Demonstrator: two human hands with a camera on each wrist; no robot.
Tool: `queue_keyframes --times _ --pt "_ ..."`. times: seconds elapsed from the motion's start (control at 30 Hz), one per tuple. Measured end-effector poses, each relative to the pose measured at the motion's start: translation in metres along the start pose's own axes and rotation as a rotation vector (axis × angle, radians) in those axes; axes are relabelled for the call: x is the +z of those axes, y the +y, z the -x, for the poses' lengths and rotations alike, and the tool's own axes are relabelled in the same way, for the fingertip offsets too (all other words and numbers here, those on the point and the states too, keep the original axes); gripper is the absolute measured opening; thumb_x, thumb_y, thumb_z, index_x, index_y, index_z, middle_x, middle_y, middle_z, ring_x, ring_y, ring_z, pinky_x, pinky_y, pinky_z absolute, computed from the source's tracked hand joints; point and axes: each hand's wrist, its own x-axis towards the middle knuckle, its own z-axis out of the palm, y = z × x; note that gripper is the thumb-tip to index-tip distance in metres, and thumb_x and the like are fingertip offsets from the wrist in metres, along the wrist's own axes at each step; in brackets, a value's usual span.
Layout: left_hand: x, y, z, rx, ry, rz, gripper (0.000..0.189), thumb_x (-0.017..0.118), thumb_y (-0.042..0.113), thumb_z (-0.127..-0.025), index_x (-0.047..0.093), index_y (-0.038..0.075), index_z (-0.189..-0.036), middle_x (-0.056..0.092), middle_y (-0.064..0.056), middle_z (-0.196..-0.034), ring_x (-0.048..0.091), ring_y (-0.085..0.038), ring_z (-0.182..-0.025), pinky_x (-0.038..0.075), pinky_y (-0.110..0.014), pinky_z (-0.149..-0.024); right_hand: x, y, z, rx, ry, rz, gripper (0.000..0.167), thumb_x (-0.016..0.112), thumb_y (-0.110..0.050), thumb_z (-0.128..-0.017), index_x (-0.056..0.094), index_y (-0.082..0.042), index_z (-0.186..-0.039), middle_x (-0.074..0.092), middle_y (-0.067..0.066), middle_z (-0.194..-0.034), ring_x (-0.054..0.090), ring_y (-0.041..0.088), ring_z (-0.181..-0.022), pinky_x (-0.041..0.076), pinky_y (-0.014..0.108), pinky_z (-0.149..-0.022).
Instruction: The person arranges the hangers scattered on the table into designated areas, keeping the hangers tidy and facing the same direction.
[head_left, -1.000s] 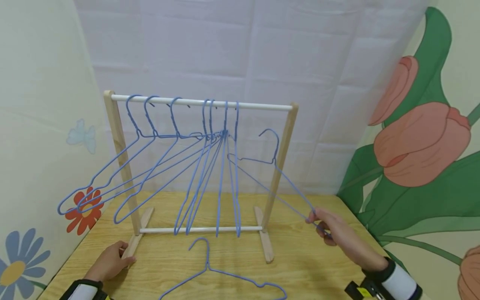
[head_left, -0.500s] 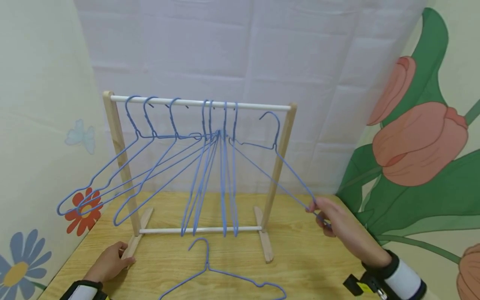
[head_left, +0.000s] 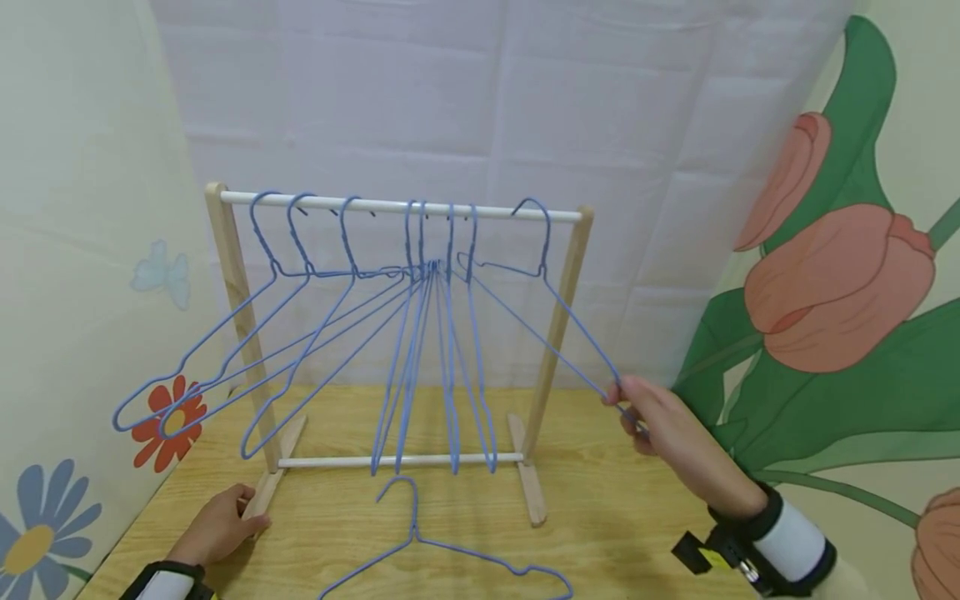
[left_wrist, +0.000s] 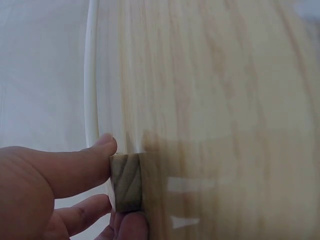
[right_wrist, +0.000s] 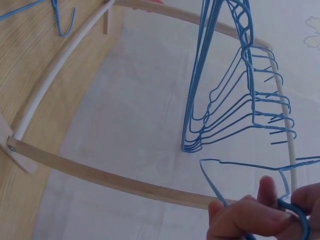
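My left hand (head_left: 217, 525) pinches the front end of the left wooden foot (head_left: 262, 498) of a small clothes rack. In the left wrist view the foot's square end (left_wrist: 127, 182) sits between thumb and fingers. My right hand (head_left: 663, 429) pinches the lower right corner of a blue wire hanger (head_left: 547, 242). That hanger's hook stands at the white top rail (head_left: 495, 212), near its right end; whether it bears on the rail I cannot tell. Several blue hangers (head_left: 346, 233) hang further left, their lower parts overlapping. The right wrist view shows my right hand (right_wrist: 265, 215) round the wire.
Another blue hanger (head_left: 414, 510) lies on the wooden table (head_left: 615, 517) in front of the rack, cut off by the frame's lower edge. The right upright (head_left: 558, 333) stands close behind the held hanger. A white cloth (head_left: 600, 100) covers the back.
My right hand has raised the hanger and shifted slightly left, bringing its hook from below the rail up to it. The hung hangers' lower ends have swung a little. My left hand stays put.
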Motion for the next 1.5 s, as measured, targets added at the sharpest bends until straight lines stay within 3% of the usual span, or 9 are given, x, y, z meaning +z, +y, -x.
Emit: queue_keyframes --times 0.27,0.53,0.77,1.13,1.33,1.5 --pt "0.001 -0.001 -0.002 -0.002 0.003 -0.009 0.050 0.075 0.016 -0.091 0.051 -0.019 -0.116 0.064 -0.014 -0.093 0.061 -0.023 -0.083 0.050 -0.043 -0.077 0.008 -0.009 -0.005 0.033 -0.007 -0.007 0.047 0.031 -0.047 -0.110 0.047 -0.003 -0.114 0.037 0.009 -0.099 0.039 0.015 -0.075 0.034 0.025 -0.058" --pt "0.002 -0.005 -0.002 0.031 0.024 -0.010 0.049 0.076 0.017 -0.090 0.052 -0.019 -0.114 0.065 -0.014 -0.092 0.062 -0.025 -0.085 0.050 -0.045 -0.078 0.016 -0.010 -0.016 0.015 -0.022 -0.029 0.044 0.030 -0.042 -0.112 0.047 -0.001 -0.110 0.038 0.008 -0.095 0.040 0.015 -0.074 0.032 0.024 -0.057" --pt "0.003 -0.006 -0.001 0.024 0.008 -0.007 0.047 0.075 0.016 -0.091 0.052 -0.018 -0.114 0.064 -0.012 -0.091 0.060 -0.022 -0.083 0.049 -0.041 -0.075 0.023 -0.005 -0.024 0.021 -0.036 -0.056 0.039 0.029 -0.036 -0.113 0.047 -0.002 -0.108 0.040 0.005 -0.096 0.041 0.015 -0.074 0.032 0.023 -0.056" --pt "0.001 -0.004 -0.001 0.033 0.016 -0.019 0.046 0.075 0.016 -0.091 0.052 -0.017 -0.112 0.064 -0.012 -0.091 0.061 -0.024 -0.084 0.050 -0.043 -0.076 0.037 -0.001 -0.027 0.071 0.006 -0.051 0.037 0.032 -0.033 -0.113 0.049 -0.001 -0.108 0.042 0.006 -0.090 0.043 0.012 -0.071 0.032 0.022 -0.054" --pt "0.001 -0.005 -0.001 0.029 0.009 -0.018 0.046 0.075 0.016 -0.091 0.052 -0.017 -0.112 0.063 -0.011 -0.090 0.059 -0.022 -0.082 0.049 -0.041 -0.075 0.039 0.002 -0.028 0.067 -0.018 -0.038 0.035 0.031 -0.032 -0.113 0.047 -0.001 -0.108 0.043 0.007 -0.095 0.046 0.014 -0.077 0.036 0.023 -0.057" --pt "0.000 -0.003 -0.001 0.023 0.008 -0.019 0.045 0.075 0.015 -0.091 0.052 -0.017 -0.113 0.063 -0.011 -0.090 0.059 -0.022 -0.082 0.049 -0.040 -0.074 0.038 0.002 -0.028 0.054 -0.069 -0.021 0.040 0.029 -0.035 -0.113 0.042 0.003 -0.118 0.046 0.010 -0.106 0.052 0.019 -0.091 0.046 0.028 -0.063"
